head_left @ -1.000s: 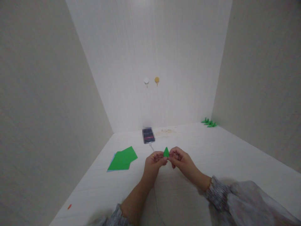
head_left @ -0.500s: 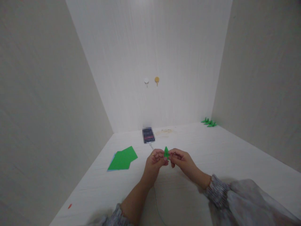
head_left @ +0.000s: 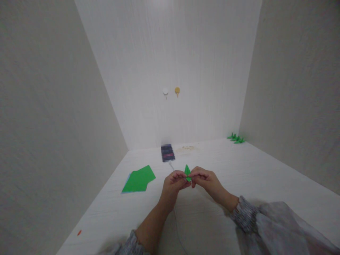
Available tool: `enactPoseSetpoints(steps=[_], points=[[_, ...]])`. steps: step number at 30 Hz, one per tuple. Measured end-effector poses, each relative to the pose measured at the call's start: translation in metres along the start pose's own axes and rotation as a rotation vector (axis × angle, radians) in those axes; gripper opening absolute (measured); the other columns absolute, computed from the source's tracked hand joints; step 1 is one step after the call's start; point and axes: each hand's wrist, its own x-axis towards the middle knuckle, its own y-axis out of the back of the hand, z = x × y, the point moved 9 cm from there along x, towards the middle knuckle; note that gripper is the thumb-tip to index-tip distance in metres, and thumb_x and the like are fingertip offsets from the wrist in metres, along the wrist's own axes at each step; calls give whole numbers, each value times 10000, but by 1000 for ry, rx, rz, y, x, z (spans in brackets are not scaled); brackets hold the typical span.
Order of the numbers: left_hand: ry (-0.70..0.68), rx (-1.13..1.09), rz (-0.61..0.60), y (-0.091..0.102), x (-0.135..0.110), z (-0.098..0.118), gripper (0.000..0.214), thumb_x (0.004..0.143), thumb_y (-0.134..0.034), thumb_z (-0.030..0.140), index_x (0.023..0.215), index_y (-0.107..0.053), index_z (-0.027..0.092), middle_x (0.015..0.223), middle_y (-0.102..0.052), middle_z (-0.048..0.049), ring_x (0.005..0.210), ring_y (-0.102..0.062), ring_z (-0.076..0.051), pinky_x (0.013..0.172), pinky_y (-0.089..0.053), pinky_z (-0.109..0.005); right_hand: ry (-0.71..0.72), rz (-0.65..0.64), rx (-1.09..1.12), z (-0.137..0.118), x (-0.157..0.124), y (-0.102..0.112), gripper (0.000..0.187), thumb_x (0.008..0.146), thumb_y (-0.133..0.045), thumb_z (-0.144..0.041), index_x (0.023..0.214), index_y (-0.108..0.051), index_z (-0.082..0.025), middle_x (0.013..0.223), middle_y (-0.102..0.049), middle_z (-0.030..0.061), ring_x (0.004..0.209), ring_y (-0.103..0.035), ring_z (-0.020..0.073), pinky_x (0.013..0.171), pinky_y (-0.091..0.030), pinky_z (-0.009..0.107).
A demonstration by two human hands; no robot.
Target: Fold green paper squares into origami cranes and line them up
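Between my two hands, above the white table, is a small folded piece of green paper (head_left: 187,170) with its pointed end upward. My left hand (head_left: 174,182) pinches its left side and lower part, a ring on one finger. From the other side my right hand (head_left: 204,177) grips it with thumb and fingertips. The lower part of the folded paper is partly hidden by the fingers. Left of my hands lie flat green paper sheets (head_left: 136,180), with a light blue edge showing beneath them.
A phone (head_left: 168,153) with a blurred screen stands at the back, its white cable (head_left: 177,226) running toward me under my left hand. Several folded green paper pieces (head_left: 236,138) sit in the far right corner. A small red-orange scrap (head_left: 79,232) lies at left. Walls enclose the table (head_left: 265,177).
My fingers have closed in around the folded green paper, the right fingertips now reaching over its middle. The left fingers have curled down slightly. Everything else stays in place.
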Motion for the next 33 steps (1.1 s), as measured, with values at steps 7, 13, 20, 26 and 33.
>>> enactPoseSetpoints(steps=[7, 13, 20, 26, 33], points=[[-28, 42, 8, 0, -1, 7, 130, 599, -663, 201, 667, -577, 130, 606, -570, 12, 573, -536, -92, 586, -433, -223, 65, -65, 9, -4, 0, -6, 113, 701, -588, -290, 704, -630, -186, 745, -516, 6, 575, -548, 101, 560, -457, 260], [-67, 83, 20, 2, 2, 8, 194, 552, -704, 173, 664, -549, 135, 585, -586, 18, 549, -535, -86, 562, -406, -208, 2, 3, -3, 1, 0, -2, 104, 659, -638, -255, 695, -588, -171, 697, -527, -4, 577, -514, 93, 539, -421, 230], [-64, 71, 8, 0, 1, 7, 231, 548, -707, 165, 685, -522, 143, 592, -606, 20, 541, -554, -93, 562, -404, -214, -133, 79, 103, 13, -1, 2, 201, 635, -656, -255, 745, -514, -165, 581, -552, -39, 515, -514, 86, 520, -402, 217], [-97, 101, 2, 3, 2, 7, 242, 554, -698, 138, 701, -505, 140, 563, -557, 49, 508, -507, -57, 529, -380, -181, -194, 79, 29, 23, -1, 4, 164, 635, -644, -268, 671, -538, -148, 499, -551, -40, 463, -489, 82, 501, -371, 217], [-88, 154, 18, 4, 4, 4, 282, 562, -699, 165, 773, -512, 136, 665, -609, -2, 578, -553, -84, 571, -406, -198, -205, 86, 29, 22, -1, 5, 140, 633, -634, -265, 645, -558, -148, 474, -551, -37, 440, -476, 81, 482, -364, 217]])
